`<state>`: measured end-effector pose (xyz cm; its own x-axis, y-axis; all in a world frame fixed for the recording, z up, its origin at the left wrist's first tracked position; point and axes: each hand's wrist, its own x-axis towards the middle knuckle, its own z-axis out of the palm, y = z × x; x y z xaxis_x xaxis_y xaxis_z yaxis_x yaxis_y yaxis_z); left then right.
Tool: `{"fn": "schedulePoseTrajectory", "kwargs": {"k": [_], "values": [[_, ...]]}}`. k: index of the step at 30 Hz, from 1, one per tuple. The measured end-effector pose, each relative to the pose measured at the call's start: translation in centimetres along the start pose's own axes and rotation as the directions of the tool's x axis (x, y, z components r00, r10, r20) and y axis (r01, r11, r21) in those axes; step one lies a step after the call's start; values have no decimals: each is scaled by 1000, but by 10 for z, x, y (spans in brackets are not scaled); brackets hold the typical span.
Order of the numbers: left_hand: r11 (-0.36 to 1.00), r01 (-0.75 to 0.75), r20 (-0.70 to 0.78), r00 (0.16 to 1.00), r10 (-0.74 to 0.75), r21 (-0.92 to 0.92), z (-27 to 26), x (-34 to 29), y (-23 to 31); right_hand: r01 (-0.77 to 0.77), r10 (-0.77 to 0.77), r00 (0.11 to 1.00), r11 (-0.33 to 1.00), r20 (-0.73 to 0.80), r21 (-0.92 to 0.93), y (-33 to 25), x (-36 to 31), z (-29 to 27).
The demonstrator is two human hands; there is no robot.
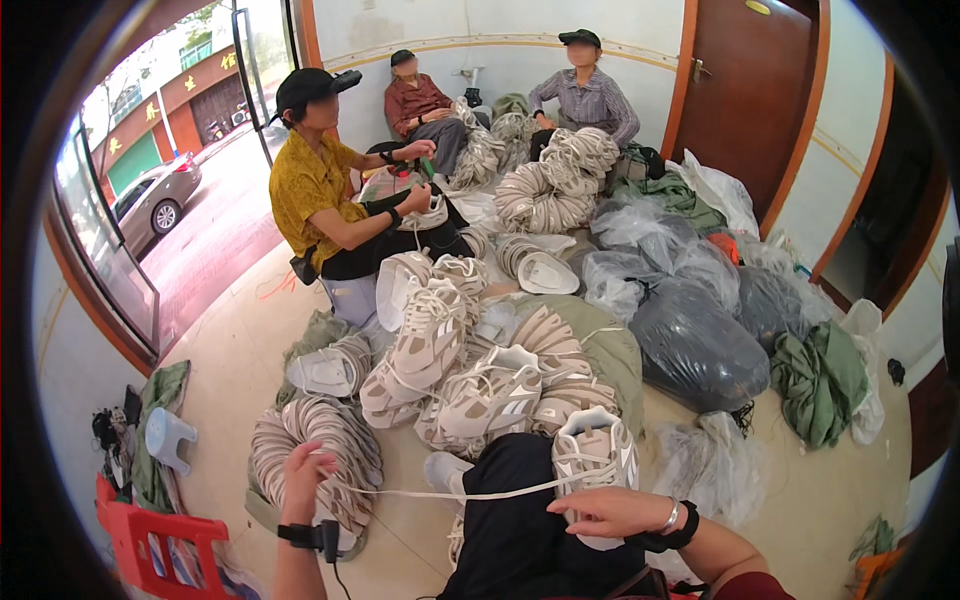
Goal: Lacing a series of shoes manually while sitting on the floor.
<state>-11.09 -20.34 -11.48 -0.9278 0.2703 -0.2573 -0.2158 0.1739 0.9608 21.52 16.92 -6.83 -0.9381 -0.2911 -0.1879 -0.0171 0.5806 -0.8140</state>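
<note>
A beige and white sneaker upper [597, 450] rests on my dark-trousered lap, toe end away from me and partly laced. From its eyelets a pale flat shoelace [450, 494] stretches leftward to my left hand [303, 480]. That hand is raised at the left, its fingers closed on the lace's end. My right hand [605, 513] lies across the near part of the upper, fingers stretched to the left; its palm side is hidden. Close beyond my knees, several laced sneaker uppers [490, 395] lie heaped on nested stacks.
A coiled stack of uppers [315, 450] stands near my left hand. Dark stuffed plastic bags [700, 345] and green cloth [820, 380] lie right. Left are a blue stool [170, 438] and red chair [165, 550]. Three people sit beyond; one in yellow [315, 200] works with both hands.
</note>
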Motion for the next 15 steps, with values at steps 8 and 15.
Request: {"fn": "schedulePoseTrajectory", "kwargs": {"k": [8, 15], "values": [[930, -349, 442, 856, 268, 113, 110, -19, 32, -100, 108, 981, 993, -164, 55, 2, 6, -9], [878, -478, 95, 873, 478, -21, 73, -30, 86, 23, -86, 955, 976, -284, -216, 29, 22, 6]]}}
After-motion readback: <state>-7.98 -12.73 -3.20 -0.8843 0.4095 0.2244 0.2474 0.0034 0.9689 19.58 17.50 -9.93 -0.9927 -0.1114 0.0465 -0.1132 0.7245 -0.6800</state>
